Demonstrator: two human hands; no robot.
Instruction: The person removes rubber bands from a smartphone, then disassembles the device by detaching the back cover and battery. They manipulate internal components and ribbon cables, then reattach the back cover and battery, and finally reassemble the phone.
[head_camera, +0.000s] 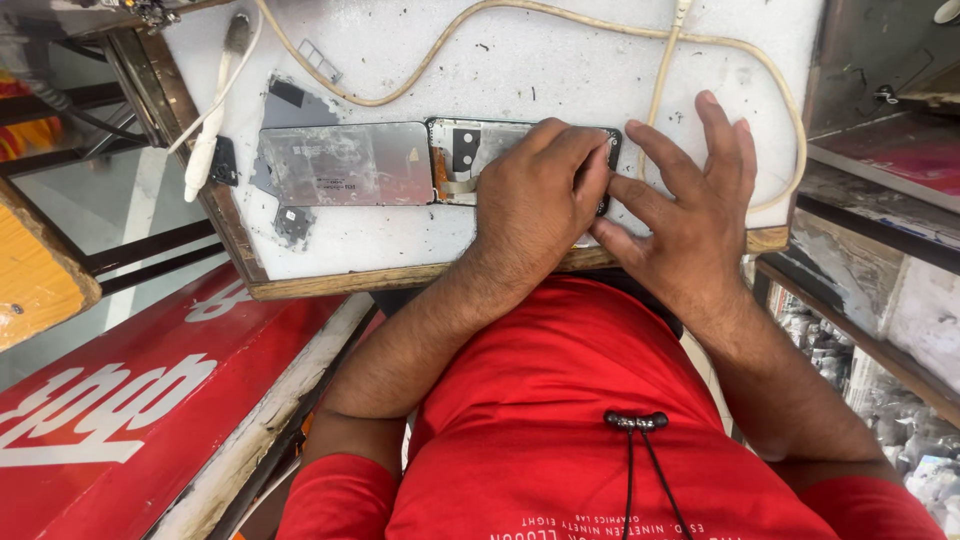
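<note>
Scuffed and speckled with grit, the white worktop sits on a raw wooden edge, and both bare hands work at its near side. Fingers of the left hand are curled close and pressed down on the right half of an opened phone, covering most of that half; whether a small tool or part is pinched under the fingertips cannot be told, since the knuckles hide it. The right hand lies just beside it, fingers spread and flat on the worktop, thumb tucked toward the left hand's fingers at the phone's end; it grips nothing that shows. The step in hand looks like pressing or seating something inside the phone's frame while the other hand braces; a next move would likely call for steady, even pressure so the thin frame does not flex.

Outward from the hands, the phone's silvery metal-backed panel lies folded open to the left, smooth and dull-shiny, joined to the dark-rimmed frame by a short flat strip. Small grey and black scraps lie around it, thin and angular; a cream cable loops across the top, soft and rounded; a white handled tool rests at the left edge.
</note>
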